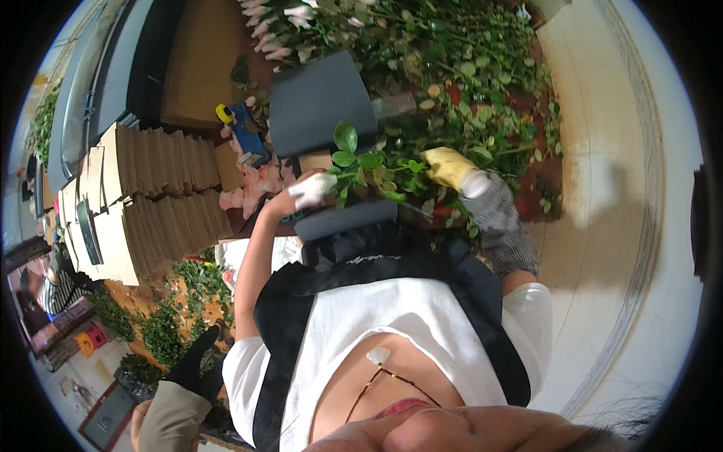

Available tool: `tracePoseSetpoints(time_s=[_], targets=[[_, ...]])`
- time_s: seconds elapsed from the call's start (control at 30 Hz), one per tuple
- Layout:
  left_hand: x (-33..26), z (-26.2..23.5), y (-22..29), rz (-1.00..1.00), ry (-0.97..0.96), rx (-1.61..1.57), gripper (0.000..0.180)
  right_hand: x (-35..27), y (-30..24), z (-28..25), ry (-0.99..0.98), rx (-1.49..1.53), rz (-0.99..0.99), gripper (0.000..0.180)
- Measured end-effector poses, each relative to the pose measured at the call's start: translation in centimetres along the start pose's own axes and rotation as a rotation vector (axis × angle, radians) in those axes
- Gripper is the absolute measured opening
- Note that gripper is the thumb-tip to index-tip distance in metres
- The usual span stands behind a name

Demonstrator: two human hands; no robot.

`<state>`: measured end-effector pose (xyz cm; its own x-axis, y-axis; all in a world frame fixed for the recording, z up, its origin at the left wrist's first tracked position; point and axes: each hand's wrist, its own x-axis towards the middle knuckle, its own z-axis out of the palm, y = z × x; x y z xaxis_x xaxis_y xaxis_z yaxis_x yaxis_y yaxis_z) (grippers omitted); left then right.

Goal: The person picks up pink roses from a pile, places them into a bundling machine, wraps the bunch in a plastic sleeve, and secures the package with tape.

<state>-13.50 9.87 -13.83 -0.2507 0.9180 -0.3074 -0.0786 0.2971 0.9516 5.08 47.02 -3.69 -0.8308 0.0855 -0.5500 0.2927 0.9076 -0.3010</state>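
Note:
Leafy green stems [369,160] stretch between my two hands, above the front of the table. My left hand [312,190], in a white glove over part of it, is closed at their left end; motion smears its fingers slightly. On the right, my right hand [449,167] wears a yellow glove, with a grey knitted sleeve [497,222] over the forearm. Its fingers curl round the stems' other end, and the fingertips are partly hidden by leaves. Just beyond the stems stands a dark grey padded board [322,102]. A dark grey roll-shaped pad [346,220] lies closest to my body.
Cut greenery [482,75] covers the far right of the red table, with pale pink roses [263,30] at the back. Stacked cardboard sheets [162,169] rise at left beside pink petals [256,188] and a blue-and-yellow tool [245,128]. Another person's leg [177,410] shows at lower left.

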Motion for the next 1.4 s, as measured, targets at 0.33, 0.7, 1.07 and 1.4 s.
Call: tracePoseSetpoints(time_s=[0.33, 0.7, 1.07, 1.4], targets=[[-0.4, 1.3, -0.9, -0.224, 0.272, -0.052, 0.05, 0.2, -0.7, 8.0, 0.648, 0.062, -0.157, 0.027], [0.6, -0.9, -4.9, 0.168, 0.219, -0.014, 0.039, -4.8, -2.7, 6.1, 0.87, 0.429, -0.421, 0.022], [0.2, 2.4, -1.7, 0.339, 0.332, 0.936, 0.036, -2.8, -2.2, 12.3, 0.851, 0.205, -0.163, 0.022], [-0.5, 2.0, 0.4, 0.331, 0.169, 1.184, 0.072, -0.7, -1.0, 11.1, 0.882, 0.016, 0.048, 0.027]])
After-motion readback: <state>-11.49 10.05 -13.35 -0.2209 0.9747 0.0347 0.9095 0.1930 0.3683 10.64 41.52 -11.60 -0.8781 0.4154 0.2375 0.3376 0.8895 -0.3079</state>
